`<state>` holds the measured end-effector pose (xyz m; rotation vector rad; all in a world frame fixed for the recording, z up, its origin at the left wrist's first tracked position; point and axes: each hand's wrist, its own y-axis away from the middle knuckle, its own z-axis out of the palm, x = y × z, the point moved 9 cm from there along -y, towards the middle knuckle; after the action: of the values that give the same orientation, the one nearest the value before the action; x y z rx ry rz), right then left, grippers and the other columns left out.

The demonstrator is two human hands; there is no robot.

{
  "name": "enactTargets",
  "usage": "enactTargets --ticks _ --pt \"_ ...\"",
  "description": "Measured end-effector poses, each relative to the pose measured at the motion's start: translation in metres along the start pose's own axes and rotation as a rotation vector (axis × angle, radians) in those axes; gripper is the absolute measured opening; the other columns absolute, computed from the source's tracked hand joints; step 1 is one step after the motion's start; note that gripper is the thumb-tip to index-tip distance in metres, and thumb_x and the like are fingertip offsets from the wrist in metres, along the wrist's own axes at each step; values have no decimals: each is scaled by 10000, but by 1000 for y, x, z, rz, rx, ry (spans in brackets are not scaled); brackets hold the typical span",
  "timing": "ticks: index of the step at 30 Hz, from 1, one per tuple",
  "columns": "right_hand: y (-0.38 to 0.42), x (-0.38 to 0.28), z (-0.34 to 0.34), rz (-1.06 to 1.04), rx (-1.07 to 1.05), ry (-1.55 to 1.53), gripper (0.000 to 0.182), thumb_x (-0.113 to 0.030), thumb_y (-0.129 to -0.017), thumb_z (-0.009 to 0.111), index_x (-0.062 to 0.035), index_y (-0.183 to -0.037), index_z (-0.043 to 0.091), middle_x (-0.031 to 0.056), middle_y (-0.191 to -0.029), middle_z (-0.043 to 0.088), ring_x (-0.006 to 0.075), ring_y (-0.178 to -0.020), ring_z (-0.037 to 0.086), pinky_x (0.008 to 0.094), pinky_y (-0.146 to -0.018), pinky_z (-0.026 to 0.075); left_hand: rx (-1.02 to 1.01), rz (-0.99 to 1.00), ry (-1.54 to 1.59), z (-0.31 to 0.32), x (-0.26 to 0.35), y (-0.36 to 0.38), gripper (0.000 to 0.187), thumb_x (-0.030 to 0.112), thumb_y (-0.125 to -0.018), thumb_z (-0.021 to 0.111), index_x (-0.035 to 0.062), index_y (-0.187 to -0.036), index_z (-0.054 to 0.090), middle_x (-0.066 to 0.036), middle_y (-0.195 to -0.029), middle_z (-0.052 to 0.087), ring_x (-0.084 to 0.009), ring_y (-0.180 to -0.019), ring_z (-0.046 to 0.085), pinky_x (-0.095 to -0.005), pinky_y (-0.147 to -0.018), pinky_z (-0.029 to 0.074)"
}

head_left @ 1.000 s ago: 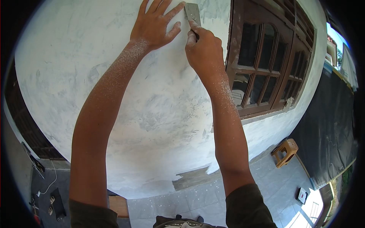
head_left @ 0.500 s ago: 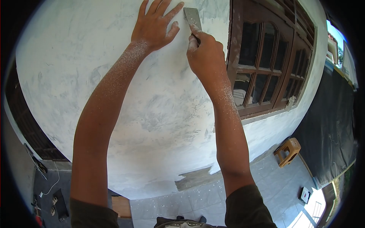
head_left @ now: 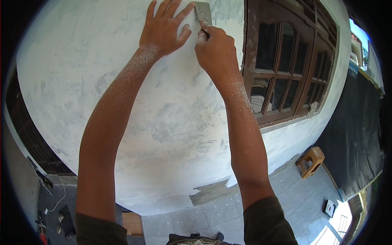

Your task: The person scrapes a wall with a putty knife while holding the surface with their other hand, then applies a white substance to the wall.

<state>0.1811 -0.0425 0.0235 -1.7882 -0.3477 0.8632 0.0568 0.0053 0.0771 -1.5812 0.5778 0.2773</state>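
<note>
A white, grey-smeared wall (head_left: pixel 163 118) curves across the view. My left hand (head_left: pixel 165 30) lies against it near the top with fingers spread, holding nothing. To its right, my right hand (head_left: pixel 216 47) is wrapped round the handle of a putty knife (head_left: pixel 203 12). The flat grey blade points up and meets the wall close to my left index fingertip. Most of the handle is hidden in my fist. White dust and flecks cover both wrists and fingers.
A brown wooden window (head_left: pixel 281 69) is just right of my right hand. Below on the grey tiled floor (head_left: pixel 220 214) lie white flecks. A brown stool (head_left: pixel 311 162) stands at the lower right, near a black sheet (head_left: pixel 351 130). A white cable (head_left: pixel 59 200) trails at the lower left.
My right hand has moved up and slightly left with the putty knife, bringing the blade closer to my left fingers. My left hand has stayed almost in place.
</note>
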Motion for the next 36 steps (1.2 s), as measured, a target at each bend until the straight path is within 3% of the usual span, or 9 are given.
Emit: enactTargets --ticks 2,4,7,11,13,23,36 --pt "2 0 -3 -1 -2 6 343 -159 -1025 565 -14 -1314 679 273 -1054 737 409 -936 745 444 -873 582 -6 0 -12 -1 1 1 677 338 -951 607 102 -1560 429 -203 -1639 326 -346 -1545 245 -592 -1269 120" --pt "10 1 -2 30 -68 1 364 -123 -1003 535 -1 -1324 656 286 -1016 726 457 -976 718 513 -878 590 0 -9 1 -1 4 0 676 339 -951 608 101 -1559 431 -204 -1639 326 -347 -1544 246 -592 -1269 119" --pt "13 3 0 3 -5 11 353 -155 -1011 569 -15 -1316 677 277 -1054 734 423 -936 738 452 -887 581 11 -22 2 -1 3 1 675 338 -952 609 98 -1557 432 -205 -1637 330 -348 -1542 251 -592 -1269 119" --pt "-1 -5 -2 -24 10 12 353 -143 -1008 565 -19 -1318 677 279 -1058 732 419 -947 737 452 -901 576 9 -26 -6 0 1 -1 673 333 -952 603 99 -1559 428 -205 -1633 337 -349 -1540 255 -597 -1267 122" --pt "3 2 -1 61 -52 8 353 -134 -1004 562 -17 -1316 678 281 -1061 731 418 -955 735 455 -911 574 13 -24 16 -3 3 1 674 331 -952 601 96 -1559 426 -207 -1633 338 -350 -1540 255 -597 -1266 123" --pt "0 -1 -4 -45 19 25 345 -128 -1009 556 -9 -1307 684 279 -1038 737 398 -911 752 433 -865 587 33 -24 8 -5 3 -1 670 312 -936 611 85 -1544 445 -207 -1617 358 -353 -1533 263 -596 -1266 136" --pt "5 2 0 18 -20 45 359 -167 -1017 557 -52 -1335 680 254 -1113 735 404 -995 738 457 -914 576 48 -14 40 -5 2 2 663 308 -940 596 75 -1543 446 -212 -1625 333 -356 -1540 243 -592 -1267 124"
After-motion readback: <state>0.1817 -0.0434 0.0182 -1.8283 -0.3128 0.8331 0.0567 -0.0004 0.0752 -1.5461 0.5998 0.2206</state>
